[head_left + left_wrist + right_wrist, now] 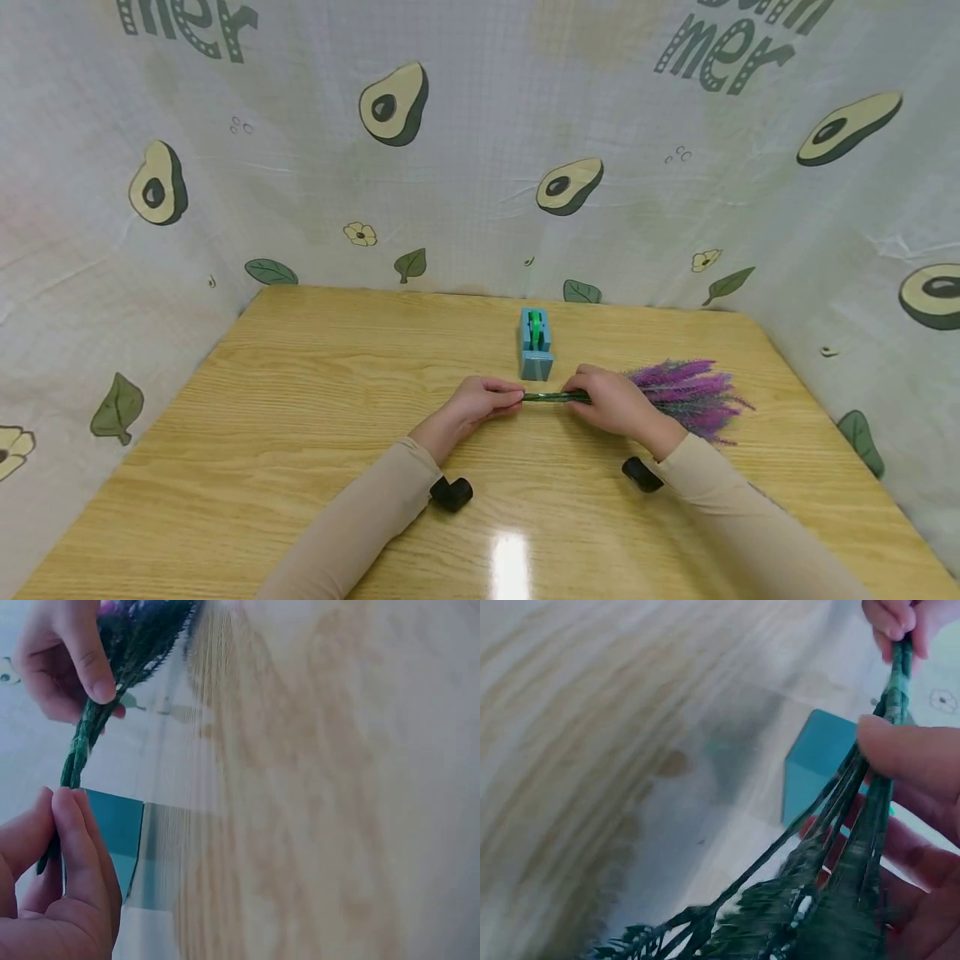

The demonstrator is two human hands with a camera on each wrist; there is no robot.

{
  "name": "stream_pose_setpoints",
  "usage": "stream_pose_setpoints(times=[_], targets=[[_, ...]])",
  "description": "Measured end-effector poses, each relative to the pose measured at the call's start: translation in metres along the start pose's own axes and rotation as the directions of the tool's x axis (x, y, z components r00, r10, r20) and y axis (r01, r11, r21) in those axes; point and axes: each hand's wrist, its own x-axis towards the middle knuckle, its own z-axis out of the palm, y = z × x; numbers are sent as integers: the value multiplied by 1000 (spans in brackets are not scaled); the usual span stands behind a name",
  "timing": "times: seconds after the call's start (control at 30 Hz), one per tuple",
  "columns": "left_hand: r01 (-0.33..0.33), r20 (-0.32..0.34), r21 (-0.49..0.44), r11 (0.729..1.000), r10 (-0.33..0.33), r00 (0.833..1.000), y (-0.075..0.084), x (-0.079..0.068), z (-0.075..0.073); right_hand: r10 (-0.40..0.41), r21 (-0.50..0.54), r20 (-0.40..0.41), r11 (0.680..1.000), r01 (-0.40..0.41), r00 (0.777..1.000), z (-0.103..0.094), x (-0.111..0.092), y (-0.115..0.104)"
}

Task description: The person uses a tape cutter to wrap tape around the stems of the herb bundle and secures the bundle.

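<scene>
A bunch of purple lavender-like flowers [686,392] lies sideways in front of me, blooms to the right and green stems [546,397] to the left. My left hand [476,402] pinches the stem ends between thumb and fingers. Higher up, near the blooms, my right hand [609,402] grips the bundle, its thumb [896,750] across the stems. Between the hands, a shiny band of tape [897,696] wraps the stems. Just beyond them stands a light blue tape dispenser [537,365] holding a green tape reel [535,327].
The wooden table [337,358] ends at a hanging cloth [480,100] printed with avocados and leaves. Black camera mounts [452,495] sit at both wrists, close over the tabletop.
</scene>
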Motion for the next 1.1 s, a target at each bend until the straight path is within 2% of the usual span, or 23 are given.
stream_pose_setpoints(times=[0.17,0.4,0.6,0.7,0.87,1.1], targets=[[2,5,12,1000,-2,1000,3,1,-1,20,15,6,1000,-20,1000,-2,6,-2],[44,7,-68,997,-43,999,4,4,0,-2,22,-56,1000,3,998,2,7,1],[-1,-25,-55,999,0,1000,4,6,0,33,33,-8,999,-33,999,4,8,-1],[-23,-32,-23,999,22,999,3,6,-1,24,18,2,1000,-24,1000,4,7,-2],[-9,-30,-19,1000,8,1000,3,7,-1,-25,-14,-51,1000,24,998,4,7,0],[23,-27,-88,996,-26,999,3,10,-1,-41,-20,-89,999,39,995,5,7,1]])
